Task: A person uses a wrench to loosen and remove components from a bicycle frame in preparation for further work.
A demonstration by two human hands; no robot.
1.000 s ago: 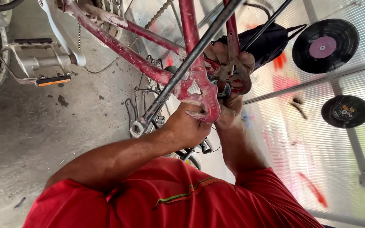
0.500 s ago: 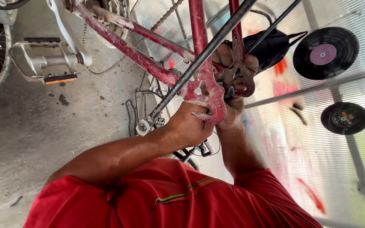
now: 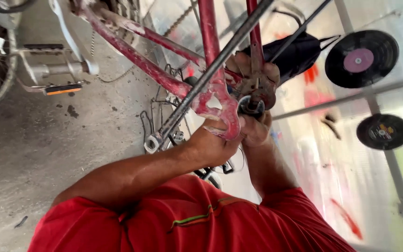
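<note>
Left hand (image 3: 213, 144), fingers curled closed around the lower curve of the worn red bicycle frame (image 3: 220, 100); right hand (image 3: 256, 128), fingers closed on the round metal fitting (image 3: 250, 105) at the frame's junction, just beside the left hand. A grey metal bar (image 3: 201, 84) crosses the frame diagonally. Pedal (image 3: 61, 88) upper left above concrete floor (image 3: 47, 149); two vinyl records (image 3: 361, 58) hang on the translucent wall at right.

Just one head cam, looking steeply down, super close over the red bike frame (image 3: 213, 100) and concrete floor (image 3: 38, 144).
</note>
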